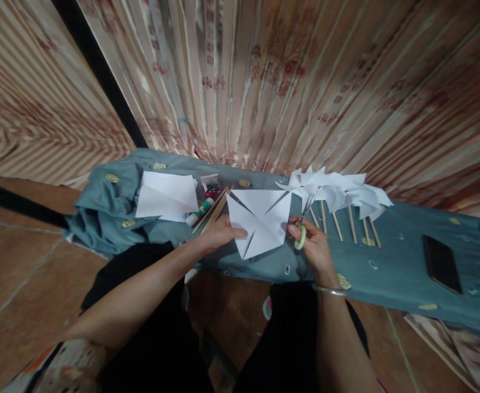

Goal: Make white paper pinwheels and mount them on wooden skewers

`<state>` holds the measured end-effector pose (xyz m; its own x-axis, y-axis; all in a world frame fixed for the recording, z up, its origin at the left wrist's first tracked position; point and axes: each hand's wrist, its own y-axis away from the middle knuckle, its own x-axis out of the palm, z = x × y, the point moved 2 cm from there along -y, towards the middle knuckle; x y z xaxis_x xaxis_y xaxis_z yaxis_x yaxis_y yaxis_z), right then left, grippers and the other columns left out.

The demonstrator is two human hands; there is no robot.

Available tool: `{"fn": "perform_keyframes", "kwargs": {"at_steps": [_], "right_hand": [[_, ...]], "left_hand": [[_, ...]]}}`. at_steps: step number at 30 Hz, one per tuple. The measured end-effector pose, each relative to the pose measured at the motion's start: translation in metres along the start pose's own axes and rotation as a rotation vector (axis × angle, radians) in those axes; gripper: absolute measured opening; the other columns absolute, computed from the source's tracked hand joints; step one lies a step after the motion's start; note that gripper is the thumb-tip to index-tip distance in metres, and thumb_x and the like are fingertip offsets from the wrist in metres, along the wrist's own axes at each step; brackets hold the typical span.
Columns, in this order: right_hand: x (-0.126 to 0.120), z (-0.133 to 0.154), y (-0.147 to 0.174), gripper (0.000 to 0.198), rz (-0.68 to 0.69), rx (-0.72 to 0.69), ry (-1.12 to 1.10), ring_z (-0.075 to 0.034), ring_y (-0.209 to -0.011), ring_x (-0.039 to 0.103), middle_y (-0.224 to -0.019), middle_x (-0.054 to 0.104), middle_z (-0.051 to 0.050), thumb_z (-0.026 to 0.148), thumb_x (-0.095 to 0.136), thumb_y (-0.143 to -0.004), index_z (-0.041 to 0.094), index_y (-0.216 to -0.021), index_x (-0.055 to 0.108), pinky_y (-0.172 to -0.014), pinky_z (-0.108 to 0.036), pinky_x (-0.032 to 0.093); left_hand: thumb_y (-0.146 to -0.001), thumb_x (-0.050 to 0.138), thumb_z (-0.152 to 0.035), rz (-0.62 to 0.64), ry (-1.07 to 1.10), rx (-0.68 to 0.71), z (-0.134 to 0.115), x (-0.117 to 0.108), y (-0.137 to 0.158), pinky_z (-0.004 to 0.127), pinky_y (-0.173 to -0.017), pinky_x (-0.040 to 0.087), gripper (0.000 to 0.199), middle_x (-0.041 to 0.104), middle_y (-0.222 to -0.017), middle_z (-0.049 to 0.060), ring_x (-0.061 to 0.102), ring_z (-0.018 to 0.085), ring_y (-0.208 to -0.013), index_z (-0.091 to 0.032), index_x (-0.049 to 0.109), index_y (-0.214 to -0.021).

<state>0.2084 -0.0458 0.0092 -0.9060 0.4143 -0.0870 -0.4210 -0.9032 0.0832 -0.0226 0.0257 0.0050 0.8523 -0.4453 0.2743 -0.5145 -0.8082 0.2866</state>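
Note:
My left hand (222, 233) grips the left edge of a white paper square (260, 218), thumb on top. Slits run inward from several of the sheet's corners. At the sheet's right edge, my right hand (311, 243) is closed around scissors (300, 236) with pale green handles, blades pointing up and away. Whether its fingertips also pinch the paper I cannot tell. Just behind and right of the scissors lies a row of white paper pinwheels (338, 191) on wooden sticks. Several loose wooden sticks (215, 210) rest beside my left hand, partly under the paper.
A stack of white paper (166, 194) lies at the left of the cloth-covered surface (395, 256). Near it are a glue stick (201, 212) and a small open box of pins (211, 185). A dark phone (442, 264) lies at the right. A patterned curtain (264, 82) hangs behind.

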Motion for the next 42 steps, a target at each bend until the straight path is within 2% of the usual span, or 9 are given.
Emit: {"fn": "perform_keyframes", "kwargs": {"at_steps": [5,8,14,19,24,27,33,37,42], "right_hand": [[0.012,0.0,0.006,0.042,0.16,0.116,-0.054,-0.012,-0.055,0.055,-0.063,0.068,0.003,0.046,0.09,-0.049,0.021,-0.079,0.074,-0.053,-0.025,0.044],[0.015,-0.002,0.007,0.039,0.171,0.154,-0.098,-0.013,-0.056,0.058,-0.066,0.071,0.002,0.042,0.091,-0.046,0.022,-0.075,0.074,-0.056,-0.026,0.047],[0.022,-0.005,0.002,0.035,0.013,0.084,-0.222,-0.012,-0.058,0.058,-0.068,0.072,0.004,0.035,0.09,-0.048,0.021,-0.075,0.072,-0.062,-0.026,0.047],[0.033,-0.006,0.0,0.032,-0.097,-0.002,-0.248,-0.014,-0.063,0.059,-0.069,0.07,0.003,0.039,0.085,-0.054,0.021,-0.072,0.066,-0.067,-0.03,0.047],[0.048,-0.005,0.001,0.036,-0.119,-0.017,-0.206,-0.014,-0.063,0.058,-0.066,0.067,0.004,0.044,0.083,-0.055,0.021,-0.074,0.064,-0.066,-0.03,0.048],[0.058,-0.004,0.003,0.036,-0.113,-0.01,-0.211,-0.014,-0.061,0.057,-0.063,0.065,0.004,0.045,0.082,-0.055,0.021,-0.073,0.062,-0.063,-0.029,0.047],[0.075,0.0,0.005,0.039,-0.076,0.009,-0.303,-0.013,-0.06,0.054,-0.064,0.064,0.004,0.047,0.083,-0.053,0.022,-0.074,0.062,-0.06,-0.028,0.045],[0.078,0.001,0.004,0.041,-0.078,0.003,-0.275,-0.009,-0.055,0.046,-0.06,0.058,0.006,0.051,0.083,-0.053,0.021,-0.066,0.057,-0.057,-0.025,0.041],[0.082,0.002,0.01,0.043,0.041,0.012,-0.237,-0.011,-0.056,0.05,-0.061,0.06,0.005,0.057,0.079,-0.062,0.021,-0.08,0.065,-0.057,-0.025,0.042]], "left_hand": [[-0.051,0.074,-0.016,-0.004,-0.027,-0.048,0.001,0.0,0.0,0.029,-0.072,0.049,0.023,0.074,-0.074,0.005,0.066,0.019,-0.07,-0.012,0.073,-0.073],[-0.052,0.08,-0.024,0.0,0.035,-0.069,-0.001,0.002,-0.001,0.031,-0.074,0.049,0.031,0.074,-0.078,0.008,0.067,0.021,-0.074,-0.01,0.073,-0.079],[-0.063,0.079,-0.055,0.142,0.281,-0.03,-0.009,0.013,0.001,0.035,-0.082,0.052,0.05,0.074,-0.094,0.01,0.068,0.025,-0.093,-0.016,0.071,-0.093],[-0.062,0.083,-0.051,0.162,0.298,0.012,-0.01,0.02,0.002,0.04,-0.089,0.051,0.051,0.072,-0.107,0.011,0.066,0.027,-0.102,-0.017,0.07,-0.098],[-0.057,0.087,-0.04,0.077,0.232,0.051,-0.007,0.03,0.001,0.04,-0.087,0.051,0.054,0.072,-0.106,0.012,0.068,0.026,-0.097,-0.015,0.069,-0.101],[-0.055,0.086,-0.036,-0.02,0.183,0.088,-0.002,0.033,-0.002,0.038,-0.082,0.052,0.048,0.073,-0.099,0.011,0.068,0.024,-0.09,-0.012,0.069,-0.094],[-0.054,0.08,-0.022,-0.244,0.106,0.27,0.0,0.029,-0.011,0.035,-0.086,0.052,0.043,0.073,-0.101,0.007,0.066,0.021,-0.09,-0.014,0.067,-0.094],[-0.056,0.078,-0.022,-0.305,0.044,0.283,-0.005,0.025,-0.016,0.035,-0.083,0.053,0.042,0.073,-0.098,0.007,0.067,0.022,-0.088,-0.015,0.066,-0.096],[-0.054,0.081,-0.028,-0.378,0.071,0.327,-0.015,0.011,-0.026,0.035,-0.078,0.055,0.04,0.074,-0.092,0.008,0.068,0.024,-0.083,-0.014,0.067,-0.09]]}}
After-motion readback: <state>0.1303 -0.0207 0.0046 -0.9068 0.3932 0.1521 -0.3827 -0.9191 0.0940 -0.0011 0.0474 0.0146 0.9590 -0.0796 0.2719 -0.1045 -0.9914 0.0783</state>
